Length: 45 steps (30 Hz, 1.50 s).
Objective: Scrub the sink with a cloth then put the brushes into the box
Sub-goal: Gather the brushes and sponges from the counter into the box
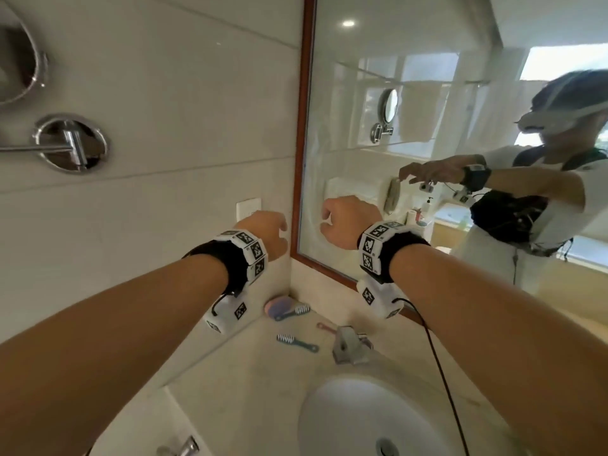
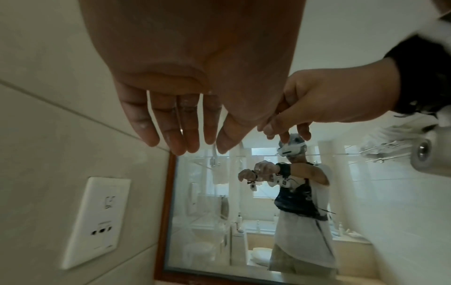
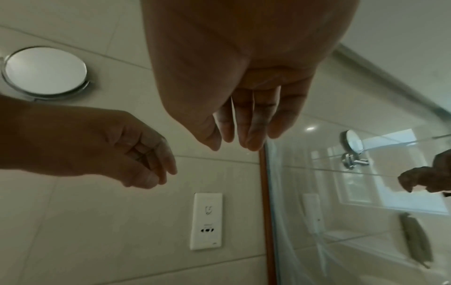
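Both my hands are raised in front of the tiled wall and the mirror, well above the counter. My left hand (image 1: 266, 232) hangs with loose, nearly straight fingers (image 2: 175, 135) and holds nothing. My right hand (image 1: 345, 222) is beside it, its fingers (image 3: 251, 135) hanging loosely, also empty. Below them the white sink (image 1: 332, 419) is set in the pale counter. Behind it lie a round pink-purple brush (image 1: 274, 306), a blue brush with white bristles (image 1: 296, 311), a second blue brush (image 1: 296, 342) and a pink handle (image 1: 326, 327). No cloth or box is in view.
A chrome faucet (image 1: 348, 346) stands behind the sink. The wood-framed mirror (image 1: 304, 126) fills the right wall and a white socket (image 1: 249, 208) sits left of it. A chrome wall mount (image 1: 70, 144) is at the left. A black cable (image 1: 439, 360) hangs from my right wrist.
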### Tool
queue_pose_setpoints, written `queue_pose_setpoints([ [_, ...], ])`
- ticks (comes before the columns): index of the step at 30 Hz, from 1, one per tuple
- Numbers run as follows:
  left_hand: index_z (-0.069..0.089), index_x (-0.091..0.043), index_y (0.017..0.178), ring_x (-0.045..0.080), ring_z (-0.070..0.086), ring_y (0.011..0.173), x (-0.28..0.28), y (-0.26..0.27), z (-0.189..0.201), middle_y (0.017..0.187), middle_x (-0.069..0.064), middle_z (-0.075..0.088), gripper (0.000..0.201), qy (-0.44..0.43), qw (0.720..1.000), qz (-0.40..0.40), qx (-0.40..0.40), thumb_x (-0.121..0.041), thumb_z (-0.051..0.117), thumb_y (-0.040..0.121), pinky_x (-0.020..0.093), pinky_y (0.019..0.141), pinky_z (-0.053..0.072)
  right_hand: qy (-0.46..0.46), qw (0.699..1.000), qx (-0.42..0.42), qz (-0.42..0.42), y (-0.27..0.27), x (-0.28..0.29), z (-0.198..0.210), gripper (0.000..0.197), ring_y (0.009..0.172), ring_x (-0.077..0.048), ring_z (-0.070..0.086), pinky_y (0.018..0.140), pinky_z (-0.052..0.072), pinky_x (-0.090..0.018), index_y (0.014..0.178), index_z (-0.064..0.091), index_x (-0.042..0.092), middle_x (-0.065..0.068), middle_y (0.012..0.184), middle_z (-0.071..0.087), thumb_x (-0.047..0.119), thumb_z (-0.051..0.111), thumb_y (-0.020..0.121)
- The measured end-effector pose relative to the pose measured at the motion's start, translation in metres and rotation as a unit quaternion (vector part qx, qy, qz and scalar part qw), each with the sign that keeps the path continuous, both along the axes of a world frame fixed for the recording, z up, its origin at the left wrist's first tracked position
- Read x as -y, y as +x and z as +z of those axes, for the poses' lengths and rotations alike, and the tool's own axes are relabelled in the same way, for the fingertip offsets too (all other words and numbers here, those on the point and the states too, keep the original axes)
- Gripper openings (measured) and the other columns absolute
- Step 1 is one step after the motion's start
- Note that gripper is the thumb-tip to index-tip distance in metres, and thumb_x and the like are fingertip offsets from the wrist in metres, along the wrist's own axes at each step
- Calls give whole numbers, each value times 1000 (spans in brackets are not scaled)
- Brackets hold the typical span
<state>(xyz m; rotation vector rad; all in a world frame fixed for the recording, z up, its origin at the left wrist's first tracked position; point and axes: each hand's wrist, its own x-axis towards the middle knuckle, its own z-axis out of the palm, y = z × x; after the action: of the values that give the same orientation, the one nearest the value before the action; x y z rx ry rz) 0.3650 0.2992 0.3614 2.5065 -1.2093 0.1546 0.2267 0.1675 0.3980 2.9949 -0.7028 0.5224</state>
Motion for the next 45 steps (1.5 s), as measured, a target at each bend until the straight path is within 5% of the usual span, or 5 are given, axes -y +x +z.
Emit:
queue_pose_setpoints([
  [7,57,-31,116,18,56,108,40,77,-62,120,-5,57,36,39,998,4,-42,-35,60,81,32,89,49,45,997,-56,3,71,40,-73,22,95,-26,62,80,52,-35,105,61,24,0,106,64,37,56,88],
  [21,59,-29,117,22,59,107,199,177,-256,118,-4,61,34,219,942,-214,-140,-30,65,85,28,90,46,214,938,-180,-205,151,160,-251,26,91,-23,62,66,44,-29,113,58,29,2,107,64,31,58,87],
  [32,54,-19,120,28,48,112,208,186,-419,118,6,50,32,339,893,-274,-109,-31,55,90,40,93,46,292,877,-311,-221,204,170,-416,59,125,-33,45,99,45,-47,141,38,20,-7,138,43,22,60,85],
  [38,60,-25,118,23,52,103,196,208,-450,114,1,52,27,324,895,-298,-76,-26,51,92,35,79,42,285,861,-361,-217,227,184,-454,72,131,-35,39,103,41,-51,151,20,14,-12,148,32,16,56,89],
  [45,51,-20,122,25,48,109,189,207,-456,118,5,49,36,327,896,-286,-92,-24,56,87,35,84,41,273,865,-374,-191,219,182,-469,52,119,-36,41,94,45,-53,135,34,9,-15,129,39,11,57,88],
])
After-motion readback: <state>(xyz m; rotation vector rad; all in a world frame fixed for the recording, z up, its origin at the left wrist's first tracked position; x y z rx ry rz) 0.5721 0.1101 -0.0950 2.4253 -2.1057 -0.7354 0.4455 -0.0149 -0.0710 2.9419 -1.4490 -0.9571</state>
